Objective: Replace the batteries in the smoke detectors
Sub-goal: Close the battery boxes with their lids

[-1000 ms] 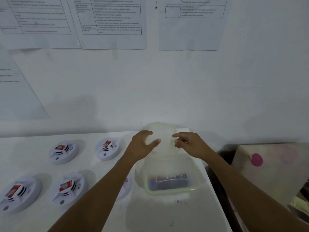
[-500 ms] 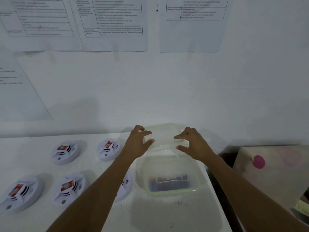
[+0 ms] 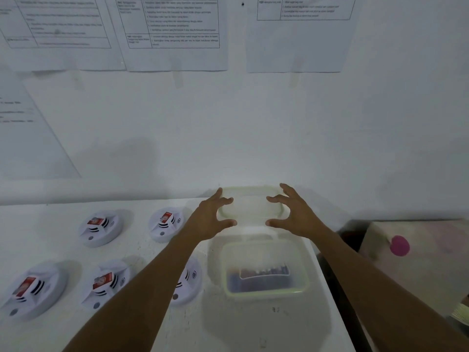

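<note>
- Five white smoke detectors are seen on the white table [image 3: 63, 334] in the lower left of the frame: two in a back row [image 3: 101, 227] [image 3: 166, 223], three in a front row [image 3: 31, 290] [image 3: 106, 284], the third [image 3: 189, 280] partly hidden behind the left forearm.
- A red-and-white battery [image 3: 96, 221] is seen seated in the top of each of the four fully visible detectors.
- A clear plastic tub [image 3: 265, 269] with a pale green rim is seen at lower centre, just right of the front row, with dark batteries [image 3: 261, 276] lying in its bottom; their number cannot be told.
- A clear lid [image 3: 250, 205] is held just behind the tub, close to the wall, at the centre of the frame.
- The left hand [image 3: 212, 219] is spread at the lid's left edge, fingers curled over its far corner and thumb under the near side.
- The right hand [image 3: 295, 215] is likewise spread at the lid's right edge, fingers and thumb bracketing it; how firmly either hand grips cannot be told.
- Printed sheets [image 3: 175, 31] with tables of text are seen taped to the white wall along the top of the frame, another at the left edge.
- A pale box [image 3: 431, 262] bearing a pink round sticker [image 3: 399, 245] is seen at lower right, beyond the table's edge.
</note>
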